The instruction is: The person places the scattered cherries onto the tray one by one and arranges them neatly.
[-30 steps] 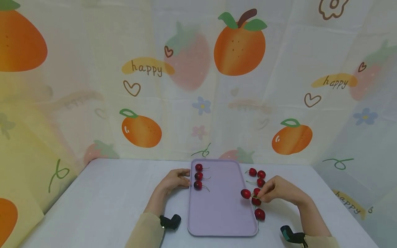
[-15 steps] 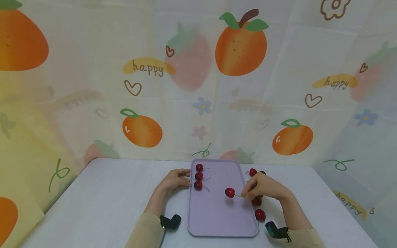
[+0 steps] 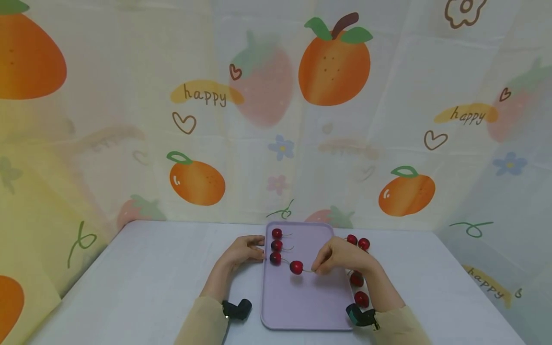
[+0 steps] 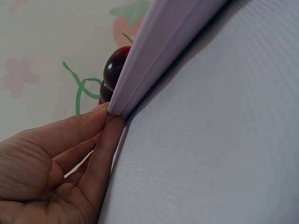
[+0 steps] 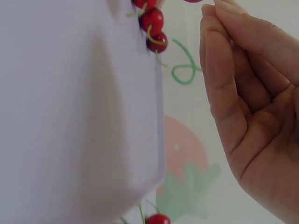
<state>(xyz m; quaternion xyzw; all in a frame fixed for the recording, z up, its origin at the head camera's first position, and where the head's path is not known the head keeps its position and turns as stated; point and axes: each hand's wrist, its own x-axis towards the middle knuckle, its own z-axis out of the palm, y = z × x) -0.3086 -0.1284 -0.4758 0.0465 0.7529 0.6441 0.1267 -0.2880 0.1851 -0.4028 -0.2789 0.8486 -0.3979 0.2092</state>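
Note:
In the head view my right hand pinches a red cherry by its stem, over the lilac tray. Its thumb and fingertips meet at the stem in the right wrist view, where only a sliver of that fruit shows. Three dark red cherries stand in a column along the tray's left side, stems to the right. The held cherry is just right of and below the lowest of them. My left hand grips the tray's left rim between thumb and finger.
Several more cherries lie on the white table along the tray's right side, some hidden behind my right hand and forearm. Behind the table hangs a fruit-print cloth. Each wrist carries a black camera mount.
My right hand has carried the cherry by its stem from the tray's right edge leftward, close to the column. My left hand stays at the tray's rim.

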